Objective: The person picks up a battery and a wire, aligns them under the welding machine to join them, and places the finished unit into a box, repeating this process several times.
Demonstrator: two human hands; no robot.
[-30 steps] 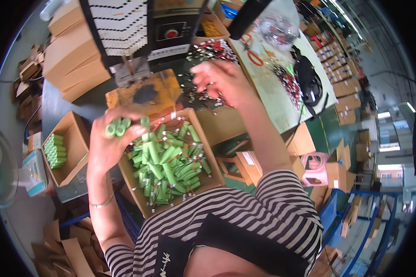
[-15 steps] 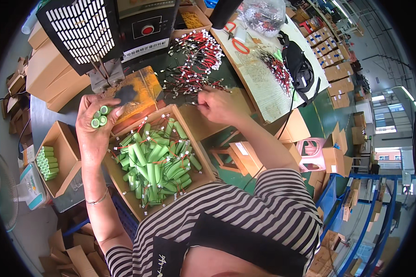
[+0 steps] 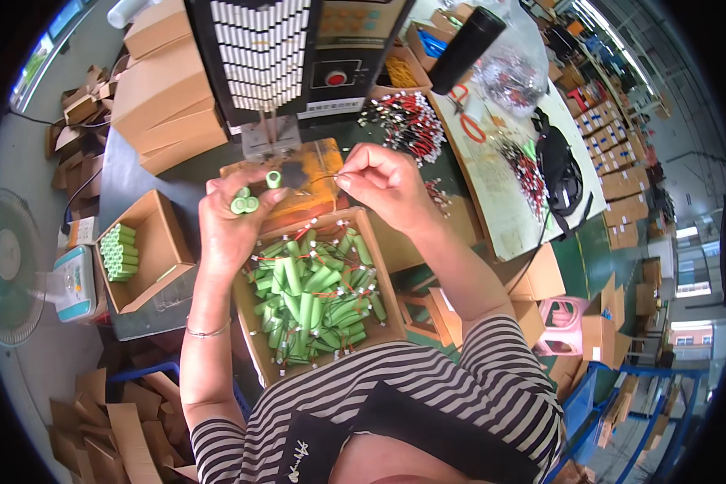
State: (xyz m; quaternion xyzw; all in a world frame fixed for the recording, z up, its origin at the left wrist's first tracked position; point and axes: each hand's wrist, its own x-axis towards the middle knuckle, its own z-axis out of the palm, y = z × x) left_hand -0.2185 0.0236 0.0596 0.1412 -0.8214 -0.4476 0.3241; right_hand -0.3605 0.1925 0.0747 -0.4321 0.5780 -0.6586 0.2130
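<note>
My left hand (image 3: 227, 232) is closed around several green cylindrical battery cells (image 3: 244, 202). One cell (image 3: 274, 179) stands out ahead of the others between thumb and fingers, end up. Just to the right, my right hand (image 3: 391, 192) pinches a thin dark wire lead (image 3: 327, 176), whose far end points toward that cell. Both hands are over a worn orange block (image 3: 327, 153) in front of a black machine (image 3: 331, 109) with two metal electrode rods (image 3: 272, 127). Below them, a cardboard box (image 3: 381, 242) holds many green cells (image 3: 315, 298) with red and black leads.
A small carton (image 3: 168, 242) at the left holds stacked green cells (image 3: 121, 252). Red and black connector leads (image 3: 411, 121) lie in a heap right of the machine. Orange-handled scissors (image 3: 469, 125) and a black bag (image 3: 558, 161) rest on the white board. A fan (image 3: 10, 258) stands far left.
My right hand has left the lead heap and come left beside my left hand, now with a lead pinched in it. One cell has shifted ahead of the others in my left hand.
</note>
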